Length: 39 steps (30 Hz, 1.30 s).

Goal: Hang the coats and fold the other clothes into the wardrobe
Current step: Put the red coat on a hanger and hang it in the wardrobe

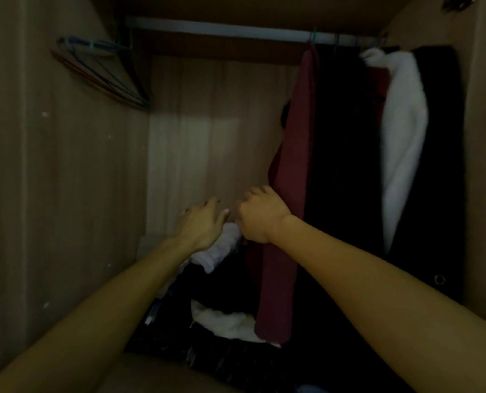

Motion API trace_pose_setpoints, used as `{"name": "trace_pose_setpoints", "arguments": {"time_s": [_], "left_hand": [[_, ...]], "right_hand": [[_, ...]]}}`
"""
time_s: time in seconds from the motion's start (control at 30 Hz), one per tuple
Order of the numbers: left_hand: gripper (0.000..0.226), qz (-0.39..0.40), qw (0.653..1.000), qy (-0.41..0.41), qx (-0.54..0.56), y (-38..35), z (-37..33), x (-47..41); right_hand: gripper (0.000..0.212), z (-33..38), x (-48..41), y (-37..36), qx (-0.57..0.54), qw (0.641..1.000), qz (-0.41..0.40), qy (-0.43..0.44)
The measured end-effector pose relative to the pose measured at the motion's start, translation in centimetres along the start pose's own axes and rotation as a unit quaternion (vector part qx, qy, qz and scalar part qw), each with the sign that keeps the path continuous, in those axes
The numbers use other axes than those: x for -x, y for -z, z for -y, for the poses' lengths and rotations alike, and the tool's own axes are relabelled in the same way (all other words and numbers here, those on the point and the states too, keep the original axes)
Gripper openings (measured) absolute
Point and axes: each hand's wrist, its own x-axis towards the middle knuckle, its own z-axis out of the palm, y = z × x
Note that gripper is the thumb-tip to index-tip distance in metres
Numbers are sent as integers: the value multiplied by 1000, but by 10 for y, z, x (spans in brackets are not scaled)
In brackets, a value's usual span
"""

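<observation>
Fabric on that white garment [222,251] looks soft and floppy so I'd scoop underneath, left hand [200,226] rests spread on top, right hand [260,215] is fisted, can't tell on what.

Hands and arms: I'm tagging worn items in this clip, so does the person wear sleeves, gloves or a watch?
No. The left hand and right hand are bare, both forearms uncovered to the frame edge: no sleeve, glove, watch or bracelet shows. The light is dim.
</observation>
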Motion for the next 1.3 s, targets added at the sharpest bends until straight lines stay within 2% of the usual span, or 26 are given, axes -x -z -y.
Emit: {"name": "trace_pose_setpoints", "arguments": {"time_s": [0.13, 0.23, 0.33, 0.43, 0.63, 0.73, 0.97, 1.17, 1.3], "left_hand": [[55, 14, 999, 7, -43, 24, -15, 69], [47, 26, 994, -18, -104, 43, -23, 113], [46, 28, 988, -43, -148, 66, -27, 141], [56, 24, 985, -59, -160, 88, -36, 167], [66, -16, 994, -52, -92, 125, -67, 239], [62, -5, 990, -86, -110, 132, -72, 289], [56, 23, 993, -111, -32, 153, -78, 400], [64, 113, 983, -130, 59, 158, -110, 482], [67, 173, 965, -172, 94, 153, -152, 529]], "right_hand": [[35, 25, 46, 7, -100, 994, -50, -10], [40, 43, 84, 17, -174, 984, -43, -20], [43, 49, 114, 31, -217, 975, -43, -36], [44, 53, 141, 54, -248, 966, -50, -49], [39, 83, 197, 98, -285, 951, -80, -90], [41, 111, 232, 119, -303, 942, -81, -119], [47, 194, 339, 154, -305, 930, -33, -204], [63, 249, 473, 181, -337, 895, 24, -291], [53, 249, 561, 211, -301, 881, 60, -360]]}}
